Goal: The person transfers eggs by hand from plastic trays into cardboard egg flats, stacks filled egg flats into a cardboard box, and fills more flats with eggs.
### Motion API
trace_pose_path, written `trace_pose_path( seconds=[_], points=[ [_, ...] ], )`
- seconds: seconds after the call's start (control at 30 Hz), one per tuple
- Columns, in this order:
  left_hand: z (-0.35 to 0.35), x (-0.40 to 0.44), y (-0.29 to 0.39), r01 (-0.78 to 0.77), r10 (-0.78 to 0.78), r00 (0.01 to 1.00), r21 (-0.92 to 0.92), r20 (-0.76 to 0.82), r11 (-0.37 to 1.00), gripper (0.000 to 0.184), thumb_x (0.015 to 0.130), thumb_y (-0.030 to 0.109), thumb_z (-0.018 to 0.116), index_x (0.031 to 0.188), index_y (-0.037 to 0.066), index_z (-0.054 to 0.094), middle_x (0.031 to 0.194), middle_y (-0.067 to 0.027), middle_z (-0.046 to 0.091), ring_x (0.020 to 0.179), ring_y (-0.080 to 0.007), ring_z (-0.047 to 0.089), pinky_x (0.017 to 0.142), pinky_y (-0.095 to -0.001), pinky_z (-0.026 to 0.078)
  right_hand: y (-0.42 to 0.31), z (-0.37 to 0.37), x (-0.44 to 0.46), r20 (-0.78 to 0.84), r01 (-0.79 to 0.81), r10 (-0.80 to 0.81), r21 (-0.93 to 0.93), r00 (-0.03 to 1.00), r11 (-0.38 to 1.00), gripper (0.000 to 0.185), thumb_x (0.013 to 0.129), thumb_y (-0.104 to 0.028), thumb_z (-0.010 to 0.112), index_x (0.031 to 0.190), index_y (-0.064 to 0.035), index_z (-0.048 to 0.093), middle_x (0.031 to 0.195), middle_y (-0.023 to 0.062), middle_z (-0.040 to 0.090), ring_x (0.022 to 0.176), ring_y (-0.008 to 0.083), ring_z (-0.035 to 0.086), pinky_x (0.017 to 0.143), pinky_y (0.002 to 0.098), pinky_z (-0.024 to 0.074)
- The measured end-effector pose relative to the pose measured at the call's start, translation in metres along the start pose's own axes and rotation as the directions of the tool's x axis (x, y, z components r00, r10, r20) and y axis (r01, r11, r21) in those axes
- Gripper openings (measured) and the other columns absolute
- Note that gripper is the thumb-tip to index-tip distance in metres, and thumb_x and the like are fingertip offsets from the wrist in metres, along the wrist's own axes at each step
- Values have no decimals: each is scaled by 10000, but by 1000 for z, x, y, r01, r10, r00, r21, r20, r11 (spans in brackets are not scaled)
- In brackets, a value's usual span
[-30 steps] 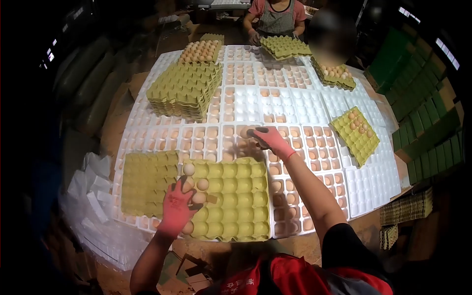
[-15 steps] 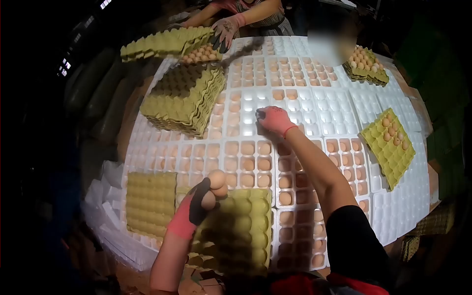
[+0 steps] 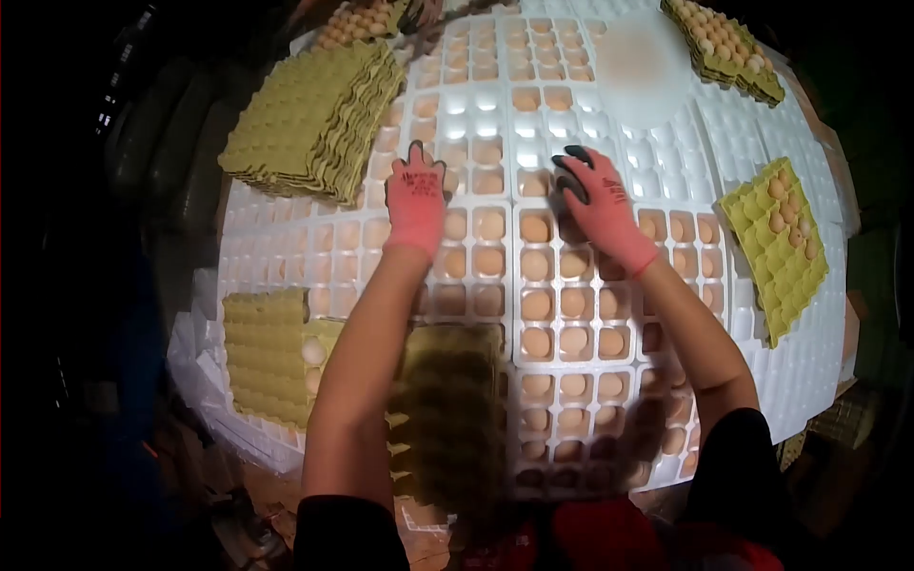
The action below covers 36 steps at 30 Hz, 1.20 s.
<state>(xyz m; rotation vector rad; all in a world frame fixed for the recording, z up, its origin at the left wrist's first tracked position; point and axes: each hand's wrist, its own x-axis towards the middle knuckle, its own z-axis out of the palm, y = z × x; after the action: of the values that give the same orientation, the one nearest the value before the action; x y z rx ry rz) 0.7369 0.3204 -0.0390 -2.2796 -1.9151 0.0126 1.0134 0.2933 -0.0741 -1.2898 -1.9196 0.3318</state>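
Note:
My left hand (image 3: 416, 195), in a pink glove with dark fingertips, is palm down over a white foam tray (image 3: 468, 206). Its fingers curl around what the palm mostly hides; an egg (image 3: 450, 181) peeks out at its thumb side. My right hand (image 3: 598, 202), gloved alike, hovers farther right with fingers bent and apart, and no egg shows in it. Between the hands, brown eggs (image 3: 487, 181) sit in the tray's cells. Nearer me, another foam tray (image 3: 555, 297) holds an egg (image 3: 536, 305) in most visible cells.
Stacked yellow-green egg cartons (image 3: 309, 119) stand at the left. A partly filled carton (image 3: 781, 252) lies at the right, and a full one (image 3: 728, 48) behind it. More cartons (image 3: 262, 357) lie near me. A co-worker's gloved hand (image 3: 419, 14) shows at the far edge.
My left hand has moved forward from the near cartons with its eggs. My right hand has shifted right, and eggs now sit in cells where it was. The view has tilted down.

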Motion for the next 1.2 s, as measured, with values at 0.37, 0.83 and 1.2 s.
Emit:
trace_pose_path(
  seconds=[0.37,0.83,1.2],
  points=[
    [-4,73,133,-232,237,971,-128,28,964,391,939,265,574,1285,84,555,1231,-159,577,1122,-321,596,912,-430,499,65,-31,-64,-183,-183,119,-391,976,902,371,893,-235,623,1238,-109,574,1287,126,557,1248,301,489,1036,436,382],
    [-20,-47,222,-379,351,918,-678,-188,630,412,919,340,534,1200,41,566,1238,-221,557,1153,-373,529,986,-502,396,96,-23,-72,-179,-128,127,5,976,992,386,897,-220,613,1262,-96,634,1310,124,584,1205,330,538,1047,389,417],
    [-153,-463,-64,353,-397,913,-678,98,645,396,692,93,725,1077,55,640,991,-162,617,949,-391,589,839,-452,483,-316,71,-92,272,351,-428,288,862,891,294,818,-243,697,1078,-144,604,1046,80,580,931,258,588,819,388,475]
  ],
)
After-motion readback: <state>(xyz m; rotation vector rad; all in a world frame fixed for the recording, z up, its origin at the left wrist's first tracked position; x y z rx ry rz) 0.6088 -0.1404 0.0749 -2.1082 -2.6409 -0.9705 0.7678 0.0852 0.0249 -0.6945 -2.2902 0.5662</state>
